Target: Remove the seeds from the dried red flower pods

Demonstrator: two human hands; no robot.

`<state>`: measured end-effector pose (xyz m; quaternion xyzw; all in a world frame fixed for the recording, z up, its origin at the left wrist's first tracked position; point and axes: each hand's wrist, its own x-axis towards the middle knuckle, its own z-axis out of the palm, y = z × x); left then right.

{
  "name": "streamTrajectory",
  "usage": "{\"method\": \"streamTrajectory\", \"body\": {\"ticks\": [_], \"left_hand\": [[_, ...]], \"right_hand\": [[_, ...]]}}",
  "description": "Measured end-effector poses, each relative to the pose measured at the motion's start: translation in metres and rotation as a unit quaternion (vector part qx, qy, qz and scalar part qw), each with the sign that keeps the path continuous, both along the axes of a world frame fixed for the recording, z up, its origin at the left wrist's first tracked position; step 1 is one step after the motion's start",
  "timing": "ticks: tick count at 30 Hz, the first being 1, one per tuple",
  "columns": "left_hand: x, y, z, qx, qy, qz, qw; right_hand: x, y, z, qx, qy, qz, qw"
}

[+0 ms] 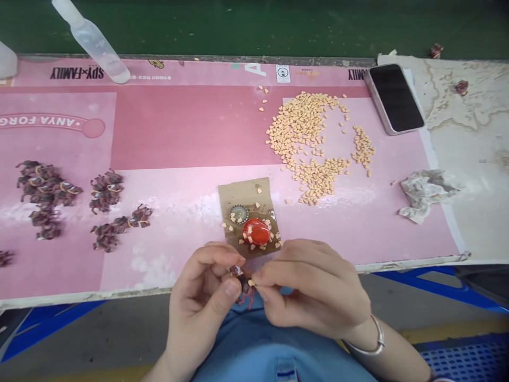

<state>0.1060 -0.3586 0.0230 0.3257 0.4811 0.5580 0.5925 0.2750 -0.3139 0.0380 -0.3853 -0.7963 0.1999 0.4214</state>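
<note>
My left hand [209, 300] pinches a small dark figurine [243, 281] at the table's front edge. Its lower part, pinkish, hangs below my fingers. From the right, my right hand [314, 289] holds a tiny cream-coloured piece [252, 283] between thumb and forefinger, against or very close to the figurine. Just beyond my hands lies a brown card [242, 192] bearing a red round object [257, 232], a bottle cap [239, 213] and scattered cream pieces. Behind it to the right spreads a large pile of cream pieces [298, 124].
Dark figurines [43, 185] lie in clusters on the left of the pink-covered table [186, 127]. A clear bottle [99, 48] lies at the back left. On the right are a phone [397, 99] and a crumpled tissue [425, 193].
</note>
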Motion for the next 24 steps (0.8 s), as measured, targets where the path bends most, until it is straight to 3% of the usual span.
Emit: {"method": "streamTrajectory", "body": {"ticks": [9, 16, 18, 20, 22, 24], "left_hand": [[0.003, 0.003, -0.001, 0.023, 0.029, 0.041, 0.998], [-0.003, 0.003, 0.002, 0.077, 0.133, 0.021, 0.988], [-0.012, 0.006, 0.006, 0.11, 0.183, 0.01, 0.977], [-0.027, 0.011, 0.01, 0.144, 0.237, 0.022, 0.96], [-0.045, 0.023, 0.013, 0.145, 0.296, 0.062, 0.942], [-0.064, 0.045, 0.013, 0.118, 0.352, 0.097, 0.924]], "right_hand": [[0.01, -0.009, -0.001, 0.068, -0.094, 0.026, 0.993], [0.018, -0.001, -0.007, 0.054, -0.058, 0.057, 0.995], [0.035, 0.009, -0.012, 0.035, -0.053, 0.018, 0.998], [0.061, 0.019, -0.017, 0.012, -0.083, -0.074, 0.994], [0.088, 0.026, -0.023, 0.025, -0.177, -0.161, 0.971], [0.107, 0.029, -0.03, 0.023, -0.264, -0.186, 0.946]]}}
